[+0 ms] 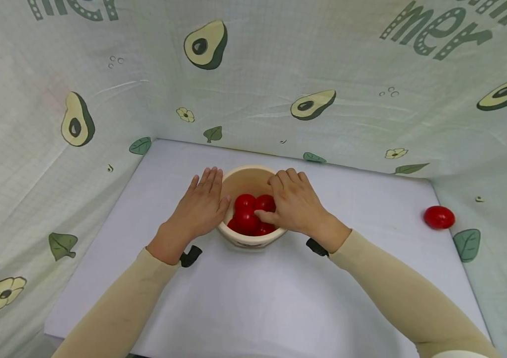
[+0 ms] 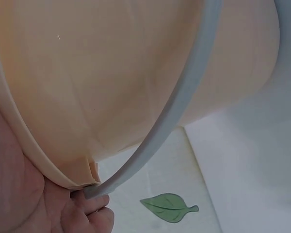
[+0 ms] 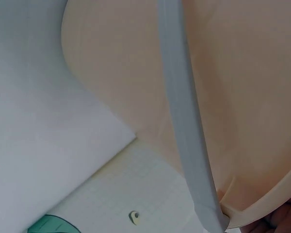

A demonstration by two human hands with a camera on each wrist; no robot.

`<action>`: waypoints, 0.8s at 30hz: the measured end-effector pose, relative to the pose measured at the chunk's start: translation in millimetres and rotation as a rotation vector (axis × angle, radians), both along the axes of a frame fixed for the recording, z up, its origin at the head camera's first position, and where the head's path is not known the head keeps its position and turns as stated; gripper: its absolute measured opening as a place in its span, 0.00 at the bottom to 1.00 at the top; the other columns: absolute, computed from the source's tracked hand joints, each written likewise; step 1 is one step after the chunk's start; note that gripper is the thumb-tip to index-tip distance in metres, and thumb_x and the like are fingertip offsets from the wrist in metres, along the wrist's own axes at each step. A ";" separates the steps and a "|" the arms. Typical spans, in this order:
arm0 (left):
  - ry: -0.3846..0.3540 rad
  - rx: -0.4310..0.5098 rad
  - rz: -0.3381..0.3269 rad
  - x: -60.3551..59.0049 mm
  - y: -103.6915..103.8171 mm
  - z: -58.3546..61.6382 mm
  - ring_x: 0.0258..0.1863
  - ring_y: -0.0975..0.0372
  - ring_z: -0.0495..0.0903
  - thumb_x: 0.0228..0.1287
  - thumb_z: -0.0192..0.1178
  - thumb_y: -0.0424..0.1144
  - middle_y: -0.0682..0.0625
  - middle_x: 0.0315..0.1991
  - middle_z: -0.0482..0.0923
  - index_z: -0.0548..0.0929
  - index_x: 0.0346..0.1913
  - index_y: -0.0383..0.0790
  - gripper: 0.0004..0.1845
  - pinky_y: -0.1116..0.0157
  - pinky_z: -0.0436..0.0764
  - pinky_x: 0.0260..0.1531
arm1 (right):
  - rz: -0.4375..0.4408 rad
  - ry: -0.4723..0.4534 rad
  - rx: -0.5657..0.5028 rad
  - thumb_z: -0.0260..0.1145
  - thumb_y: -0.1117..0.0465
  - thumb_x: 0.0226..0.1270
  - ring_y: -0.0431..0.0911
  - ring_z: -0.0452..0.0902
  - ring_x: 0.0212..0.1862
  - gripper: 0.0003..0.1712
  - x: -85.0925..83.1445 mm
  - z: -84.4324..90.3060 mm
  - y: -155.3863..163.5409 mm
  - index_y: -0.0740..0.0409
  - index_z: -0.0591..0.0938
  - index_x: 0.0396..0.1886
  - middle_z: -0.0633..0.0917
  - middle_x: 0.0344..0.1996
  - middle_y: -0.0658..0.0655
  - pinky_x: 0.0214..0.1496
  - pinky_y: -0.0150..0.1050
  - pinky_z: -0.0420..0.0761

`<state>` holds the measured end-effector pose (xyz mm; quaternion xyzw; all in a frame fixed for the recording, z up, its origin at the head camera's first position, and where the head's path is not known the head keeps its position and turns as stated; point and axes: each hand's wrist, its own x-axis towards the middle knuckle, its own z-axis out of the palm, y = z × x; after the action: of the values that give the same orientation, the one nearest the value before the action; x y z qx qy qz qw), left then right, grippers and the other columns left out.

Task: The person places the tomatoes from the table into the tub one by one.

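Note:
A beige bucket (image 1: 253,241) stands on the white table, with several shiny red balls (image 1: 245,221) inside. My left hand (image 1: 202,206) lies along the left rim with its fingers straight and its thumb at the edge. In the left wrist view its palm meets the bucket's rim (image 2: 20,114), fingertips beside the handle joint. My right hand (image 1: 295,201) grips the right rim, fingers bent at the edge and thumb reaching inside over the balls. The bucket's grey handle (image 3: 182,107) hangs down along its outer wall; the head view hides it.
Another red ball (image 1: 439,218) lies at the right edge of the white table (image 1: 244,308). Pale cloth (image 1: 253,74) printed with avocados and leaves hangs at the back and both sides. Dark wrist straps (image 1: 191,256) show below the hands.

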<state>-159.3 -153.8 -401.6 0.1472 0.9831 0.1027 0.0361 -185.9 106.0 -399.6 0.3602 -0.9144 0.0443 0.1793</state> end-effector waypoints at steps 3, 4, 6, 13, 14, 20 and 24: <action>-0.007 0.008 0.001 0.6 0.5 0.9 0.86 0.43 0.44 0.83 0.41 0.51 0.34 0.85 0.48 0.48 0.84 0.27 0.39 0.44 0.45 0.84 | 0.002 -0.002 -0.004 0.70 0.30 0.62 0.57 0.75 0.46 0.42 -0.3 -0.8 0.6 0.65 0.81 0.53 0.83 0.43 0.62 0.45 0.50 0.74; -0.012 0.010 0.002 0.6 0.5 1.1 0.86 0.43 0.44 0.83 0.41 0.51 0.34 0.85 0.48 0.47 0.84 0.27 0.40 0.44 0.45 0.84 | 0.003 0.000 -0.005 0.70 0.31 0.63 0.57 0.75 0.46 0.42 -0.4 -0.9 0.7 0.65 0.81 0.53 0.83 0.43 0.62 0.45 0.50 0.74; -0.019 0.015 0.004 0.8 0.3 1.2 0.86 0.43 0.44 0.83 0.41 0.51 0.34 0.85 0.47 0.47 0.84 0.27 0.40 0.44 0.45 0.84 | 0.002 0.008 -0.005 0.69 0.31 0.63 0.57 0.75 0.46 0.41 -0.7 -1.3 0.9 0.65 0.81 0.53 0.83 0.43 0.62 0.45 0.50 0.74; -0.032 0.032 0.006 -0.5 -0.8 -1.2 0.86 0.44 0.43 0.83 0.41 0.52 0.34 0.85 0.47 0.46 0.84 0.28 0.40 0.44 0.44 0.84 | 0.020 0.120 -0.040 0.72 0.34 0.61 0.57 0.77 0.45 0.39 -1.9 -2.9 4.6 0.65 0.82 0.52 0.84 0.42 0.62 0.42 0.50 0.74; -0.034 0.034 0.007 -0.6 -0.8 -1.4 0.86 0.44 0.43 0.83 0.41 0.52 0.35 0.85 0.47 0.46 0.84 0.28 0.40 0.44 0.44 0.84 | 0.025 0.145 -0.044 0.71 0.34 0.62 0.57 0.77 0.45 0.38 -2.6 -2.7 6.3 0.65 0.82 0.52 0.84 0.43 0.62 0.42 0.50 0.74; -0.041 0.040 0.008 -1.0 -0.5 -2.2 0.86 0.44 0.43 0.83 0.41 0.52 0.35 0.85 0.46 0.45 0.84 0.28 0.41 0.44 0.43 0.84 | 0.030 0.253 -0.081 0.67 0.36 0.64 0.60 0.77 0.46 0.37 -9.7 1.5 28.1 0.67 0.81 0.50 0.84 0.43 0.64 0.43 0.54 0.76; -0.043 0.047 0.012 -0.4 -0.1 -1.4 0.86 0.44 0.43 0.83 0.41 0.52 0.35 0.85 0.47 0.45 0.84 0.28 0.41 0.45 0.43 0.84 | -0.009 0.234 -0.127 0.72 0.38 0.60 0.62 0.76 0.47 0.38 -16.2 3.2 53.1 0.69 0.80 0.51 0.83 0.44 0.65 0.45 0.56 0.74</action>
<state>-159.7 -153.9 -403.0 0.1397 0.9803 0.1290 0.0532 -202.1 159.1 -396.4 0.3467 -0.8843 0.0590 0.3072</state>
